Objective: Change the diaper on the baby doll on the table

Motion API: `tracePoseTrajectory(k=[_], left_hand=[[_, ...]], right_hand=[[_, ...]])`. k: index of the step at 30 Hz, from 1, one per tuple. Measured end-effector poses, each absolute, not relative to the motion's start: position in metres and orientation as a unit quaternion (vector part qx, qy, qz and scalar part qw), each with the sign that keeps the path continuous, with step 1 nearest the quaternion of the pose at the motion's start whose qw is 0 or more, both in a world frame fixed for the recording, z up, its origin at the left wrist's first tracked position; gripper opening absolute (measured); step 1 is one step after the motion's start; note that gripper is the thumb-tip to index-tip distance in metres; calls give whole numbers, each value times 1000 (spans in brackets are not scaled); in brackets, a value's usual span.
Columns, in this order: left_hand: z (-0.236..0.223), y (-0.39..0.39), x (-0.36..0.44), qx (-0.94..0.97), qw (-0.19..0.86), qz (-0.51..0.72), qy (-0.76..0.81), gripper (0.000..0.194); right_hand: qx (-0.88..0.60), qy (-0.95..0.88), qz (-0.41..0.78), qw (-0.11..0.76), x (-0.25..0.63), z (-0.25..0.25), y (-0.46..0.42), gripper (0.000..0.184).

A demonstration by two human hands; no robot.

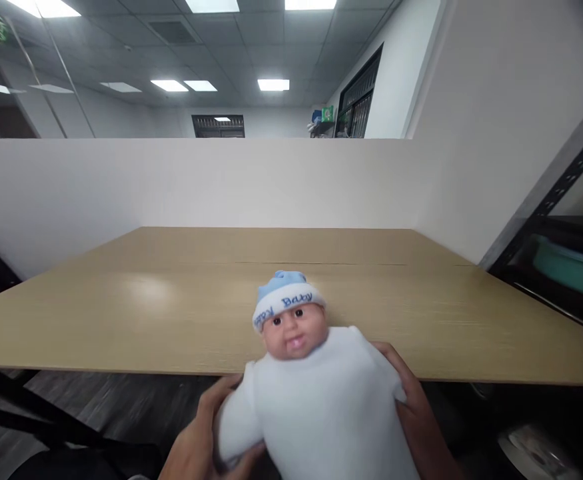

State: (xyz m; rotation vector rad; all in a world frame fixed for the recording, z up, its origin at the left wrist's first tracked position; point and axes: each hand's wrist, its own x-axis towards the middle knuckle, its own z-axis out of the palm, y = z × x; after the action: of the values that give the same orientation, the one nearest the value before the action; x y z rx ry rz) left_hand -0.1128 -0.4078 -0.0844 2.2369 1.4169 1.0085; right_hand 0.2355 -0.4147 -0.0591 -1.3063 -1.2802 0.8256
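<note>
A baby doll (316,400) in a plain white top faces me at the near edge of the table. On its tilted head sits a light blue knit cap (286,297) with a white band and blue lettering that reads "Baby". My left hand (204,427) wraps round the doll's sleeve on the left, thumb below and fingers above. On the other side my right hand (404,383) grips the doll by its sleeve and side, the fingertips partly hidden behind it. The doll's lower body lies outside the view.
A light wood table (146,300) spreads out beyond the doll, backed by a low white partition (271,183). A metal shelf (546,200) holding a teal item (571,267) stands at the right. Black table legs (36,407) show at lower left. A round pale object (536,453) lies at lower right.
</note>
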Motion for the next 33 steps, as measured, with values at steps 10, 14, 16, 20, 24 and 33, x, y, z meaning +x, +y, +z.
tracePoseTrajectory(k=[10, 14, 16, 20, 24, 33], left_hand=[[-41, -320, -77, 802, 273, 208, 489, 54], [-44, -311, -77, 803, 273, 185, 496, 57], [-48, -306, -81, 805, 251, 177, 507, 59], [-59, -295, -92, 818, 179, 169, 519, 61], [-68, -278, -97, 830, 109, 168, 520, 58], [-81, -188, -89, 850, -22, 160, 501, 61]], right_hand=[[-665, -677, 137, 284, 301, -68, -363, 26], [-655, -693, 123, 274, 325, -91, -363, 26], [-656, -692, 115, 279, 332, -101, -363, 32], [-658, -685, 100, 295, 341, -118, -357, 42], [-641, -697, 89, 308, 344, -128, -336, 43], [-613, -718, 57, 324, 348, -135, -251, 41]])
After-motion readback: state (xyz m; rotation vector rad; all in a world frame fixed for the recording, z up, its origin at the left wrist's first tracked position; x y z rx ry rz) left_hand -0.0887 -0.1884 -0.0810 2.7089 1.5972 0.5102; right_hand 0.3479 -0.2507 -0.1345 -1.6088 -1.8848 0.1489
